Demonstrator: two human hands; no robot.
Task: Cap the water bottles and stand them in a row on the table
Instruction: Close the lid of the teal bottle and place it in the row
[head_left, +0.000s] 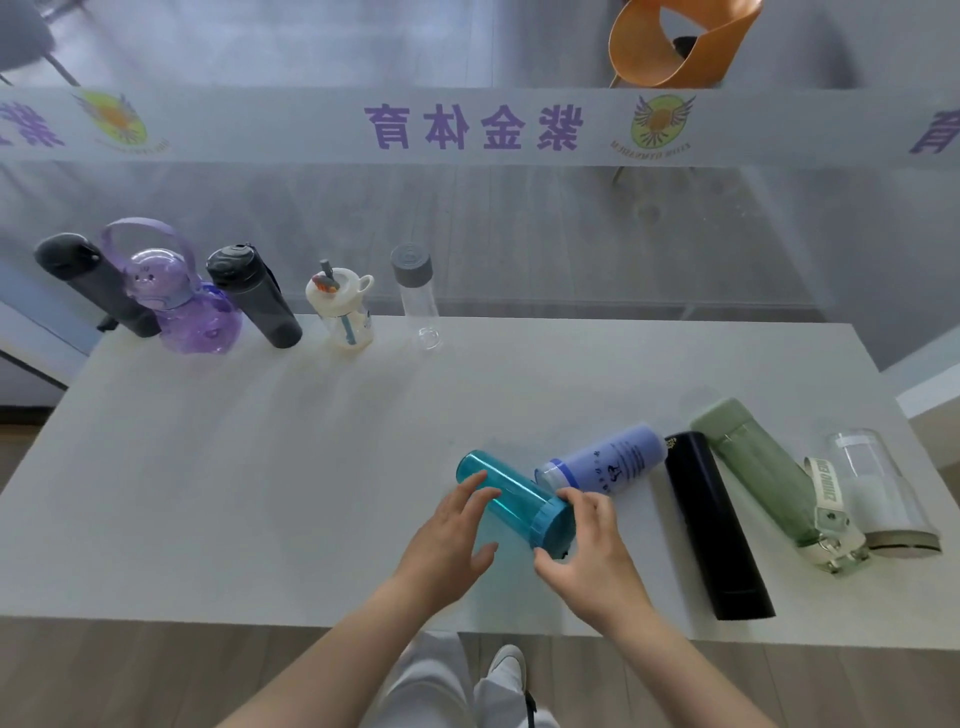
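Head view: left hand cups the body of the teal bottle, fingers loosely spread; right hand closes around its blue cap, near the table's front edge. Whether the cap is fully threaded cannot be told. Risk: a loose left grip may let the smooth bottle turn with the cap or roll against the lavender bottle just right. White table; five capped bottles stand far left; glass partition with lettered band behind.
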